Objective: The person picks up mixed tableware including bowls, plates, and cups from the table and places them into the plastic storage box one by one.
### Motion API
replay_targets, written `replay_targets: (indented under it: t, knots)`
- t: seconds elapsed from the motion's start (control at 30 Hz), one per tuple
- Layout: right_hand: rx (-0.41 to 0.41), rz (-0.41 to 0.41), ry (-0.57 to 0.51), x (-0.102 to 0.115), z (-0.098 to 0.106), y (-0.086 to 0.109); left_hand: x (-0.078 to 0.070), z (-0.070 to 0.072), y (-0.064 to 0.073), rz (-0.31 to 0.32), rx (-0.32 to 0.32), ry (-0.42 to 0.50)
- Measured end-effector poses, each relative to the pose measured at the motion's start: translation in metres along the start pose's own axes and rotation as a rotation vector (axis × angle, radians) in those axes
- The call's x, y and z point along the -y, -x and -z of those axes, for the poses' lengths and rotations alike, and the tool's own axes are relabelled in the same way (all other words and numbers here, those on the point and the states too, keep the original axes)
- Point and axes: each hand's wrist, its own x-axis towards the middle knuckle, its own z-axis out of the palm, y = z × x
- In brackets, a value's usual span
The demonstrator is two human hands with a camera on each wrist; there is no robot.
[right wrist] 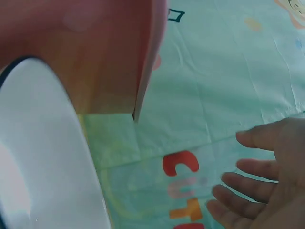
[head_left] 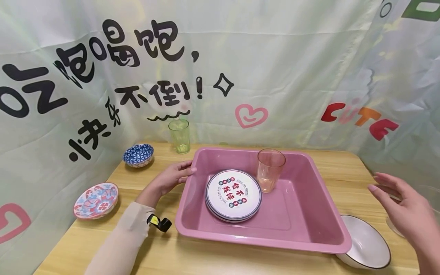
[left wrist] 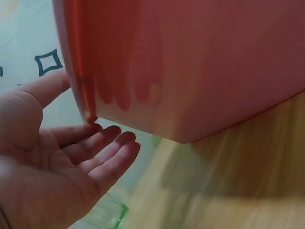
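A pink plastic basin (head_left: pixel 261 244) sits mid-table, holding a short stack of white plates (head_left: pixel 233 194) with printed lettering and an amber drinking glass (head_left: pixel 270 168). My left hand (head_left: pixel 175 175) holds the basin's left rim, its thumb over the edge. In the left wrist view, that hand's other fingers (left wrist: pixel 107 148) lie under the rim, outside the wall. To the right of the basin my right hand (head_left: pixel 402 202) is raised with fingers spread apart, touching nothing. Below it, a white bowl with a dark rim (head_left: pixel 368 242) stands by the basin's near right corner, partly hidden by it.
A green glass (head_left: pixel 180 136) and a small blue-patterned bowl (head_left: pixel 138 156) stand at the back left. Nearer on the left is a red-and-blue patterned bowl (head_left: pixel 96 200). Something clear (head_left: pixel 394 226) shows partly behind my right hand. A printed curtain (head_left: pixel 292 84) surrounds the table.
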Motion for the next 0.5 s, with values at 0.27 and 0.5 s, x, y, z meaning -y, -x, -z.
replay_targets:
  t: [0.27, 0.5]
  knots:
    - [-0.336, -0.092, -0.113, -0.008, -0.008, 0.008, 0.01, -0.003, 0.0, 0.028, -0.004, 0.098]
    - [-0.514, -0.122, -0.184, -0.037, -0.006, 0.013, 0.013, -0.005, 0.001, 0.053, -0.021, 0.146]
